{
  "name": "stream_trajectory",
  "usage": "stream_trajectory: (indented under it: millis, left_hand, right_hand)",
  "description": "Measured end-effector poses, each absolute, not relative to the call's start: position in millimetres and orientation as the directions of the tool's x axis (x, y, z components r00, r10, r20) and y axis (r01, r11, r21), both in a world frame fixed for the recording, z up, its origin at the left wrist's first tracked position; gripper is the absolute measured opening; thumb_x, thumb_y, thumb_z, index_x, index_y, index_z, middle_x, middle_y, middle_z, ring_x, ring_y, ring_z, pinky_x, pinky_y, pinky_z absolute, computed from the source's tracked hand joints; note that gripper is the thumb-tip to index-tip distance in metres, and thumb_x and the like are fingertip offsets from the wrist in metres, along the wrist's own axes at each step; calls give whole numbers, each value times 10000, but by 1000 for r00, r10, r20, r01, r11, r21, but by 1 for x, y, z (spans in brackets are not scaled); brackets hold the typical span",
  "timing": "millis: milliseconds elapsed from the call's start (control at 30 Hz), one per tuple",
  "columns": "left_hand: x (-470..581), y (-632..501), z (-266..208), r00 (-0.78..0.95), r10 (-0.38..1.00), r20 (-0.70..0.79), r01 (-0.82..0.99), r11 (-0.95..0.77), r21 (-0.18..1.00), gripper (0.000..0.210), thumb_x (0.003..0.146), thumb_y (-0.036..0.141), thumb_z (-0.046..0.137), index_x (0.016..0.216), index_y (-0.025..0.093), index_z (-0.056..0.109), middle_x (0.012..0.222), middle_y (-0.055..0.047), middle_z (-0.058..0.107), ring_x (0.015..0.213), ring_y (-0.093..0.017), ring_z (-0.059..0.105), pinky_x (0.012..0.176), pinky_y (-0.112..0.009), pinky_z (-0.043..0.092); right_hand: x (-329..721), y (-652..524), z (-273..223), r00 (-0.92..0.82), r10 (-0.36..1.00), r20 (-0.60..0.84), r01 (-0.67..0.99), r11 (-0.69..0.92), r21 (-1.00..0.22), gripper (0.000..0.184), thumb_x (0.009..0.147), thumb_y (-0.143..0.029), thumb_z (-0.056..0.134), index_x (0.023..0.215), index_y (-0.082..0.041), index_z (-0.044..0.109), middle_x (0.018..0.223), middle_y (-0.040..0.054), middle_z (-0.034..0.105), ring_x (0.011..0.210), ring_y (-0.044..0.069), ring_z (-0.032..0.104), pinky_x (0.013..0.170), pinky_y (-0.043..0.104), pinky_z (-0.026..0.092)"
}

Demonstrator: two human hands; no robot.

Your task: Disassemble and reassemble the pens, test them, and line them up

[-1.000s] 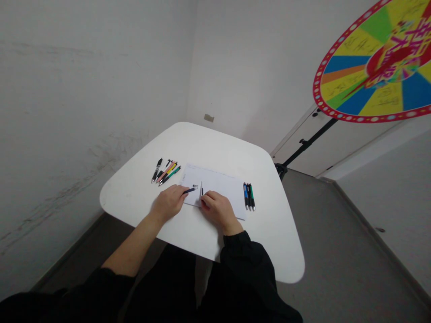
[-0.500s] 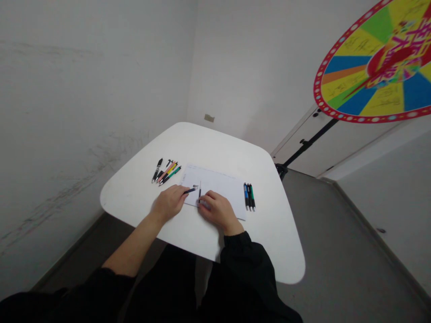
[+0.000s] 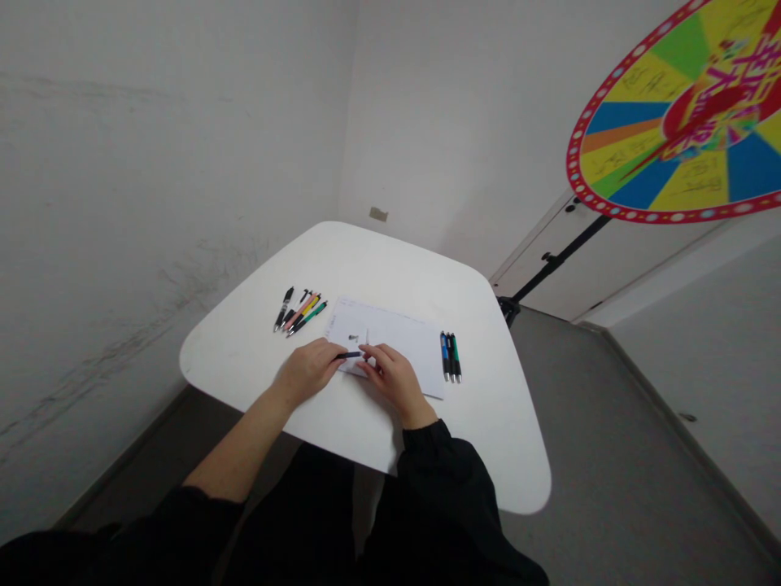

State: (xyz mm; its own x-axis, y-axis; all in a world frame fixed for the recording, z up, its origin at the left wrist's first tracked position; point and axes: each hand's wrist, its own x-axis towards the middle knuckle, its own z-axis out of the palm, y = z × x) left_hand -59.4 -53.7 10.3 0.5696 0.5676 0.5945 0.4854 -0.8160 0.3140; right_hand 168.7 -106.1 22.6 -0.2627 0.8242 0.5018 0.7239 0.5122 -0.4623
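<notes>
Left hand (image 3: 310,368) wrapped round dark pen barrel (image 3: 349,355), roughly level, above near-left part of white paper (image 3: 415,338). Loose pens (image 3: 303,312), incl. black, pink, yellow, green, on white table (image 3: 390,256), left of paper. Small dark part (image 3: 353,337) on paper, just beyond barrel. Slim piece (image 3: 368,334) by right fingertips. Right hand (image 3: 394,373), fingers narrow at barrel's right end; can't tell if gripping anything. Three pens (image 3: 451,356), blue, black, green, side by side right of paper. Prize wheel (image 3: 683,122) far right.
</notes>
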Motion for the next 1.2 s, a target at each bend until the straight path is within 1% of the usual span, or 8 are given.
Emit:
stream_trajectory:
  millis: [167, 300, 433, 600, 733, 833, 933, 1200]
  left_hand:
    - [-60, -54, 11, 611, 534, 584, 452, -841, 296, 115, 999, 240, 599, 1084, 208, 671, 988, -59, 768, 942, -224, 716, 831, -360, 581]
    - [-61, -52, 12, 557, 564, 610, 470, -820, 328, 132, 990, 279, 628, 1083, 197, 670, 983, -72, 760, 927, -231, 715, 835, -376, 587]
    - [-62, -49, 12, 471, 620, 628, 440, -782, 442, 143, 968, 278, 648, 1081, 197, 684, 979, -74, 748, 924, -223, 718, 860, -379, 601]
    - [-63, -47, 13, 341, 725, 598, 393, -688, 610, 204, 957, 348, 666, 1084, 191, 696, 965, -65, 750, 823, -189, 720, 779, -339, 624]
    - [-64, -46, 14, 269, 783, 561, 301, -621, 723, 258, 938, 413, 695, 1063, 188, 712, 955, -62, 769, 828, -191, 739, 798, -355, 644]
    - [-63, -46, 16, 253, 816, 519, 247, -573, 781, 309, 930, 454, 701, 1080, 185, 722, 978, -71, 777, 855, -199, 748, 815, -366, 651]
    - [-63, -47, 19, 271, 815, 512, 213, -569, 794, 317, 934, 461, 695, 1093, 190, 737, 999, -74, 781, 875, -201, 748, 821, -362, 648]
    - [-65, -51, 27, 307, 779, 546, 232, -618, 751, 234, 961, 393, 667, 1056, 198, 756, 983, -63, 771, 871, -189, 726, 760, -310, 621]
  right_hand:
    - [166, -104, 18, -268, 801, 536, 712, 539, -450, 184, 1036, -270, 566, 1094, -229, 736, 958, 92, 731, 897, 220, 684, 808, 332, 552]
    - [169, -101, 16, -192, 825, 531, 709, 491, -506, 158, 1016, -233, 585, 1072, -237, 732, 975, 83, 735, 894, 218, 687, 808, 334, 558]
    - [173, -100, 15, -101, 858, 504, 718, 414, -560, 139, 986, -210, 610, 1051, -243, 728, 999, 70, 739, 836, 200, 678, 768, 317, 551]
    - [175, -100, 12, -61, 873, 484, 732, 369, -572, 125, 970, -210, 614, 1042, -229, 714, 989, 58, 726, 782, 185, 648, 748, 313, 537]
    - [174, -99, 9, -71, 881, 467, 767, 348, -539, 133, 955, -184, 620, 1042, -228, 710, 933, 50, 706, 797, 198, 635, 774, 337, 533]
    - [171, -99, 9, -135, 872, 470, 797, 378, -472, 122, 927, -161, 661, 1011, -226, 721, 954, 65, 711, 903, 234, 633, 844, 377, 529]
    - [168, -99, 10, -190, 862, 469, 814, 406, -415, 98, 905, -162, 700, 975, -223, 733, 977, 78, 713, 964, 264, 613, 887, 415, 519]
    - [167, -99, 11, -211, 873, 440, 817, 404, -410, 93, 907, -196, 736, 996, -221, 741, 981, 79, 703, 969, 261, 599, 874, 405, 524]
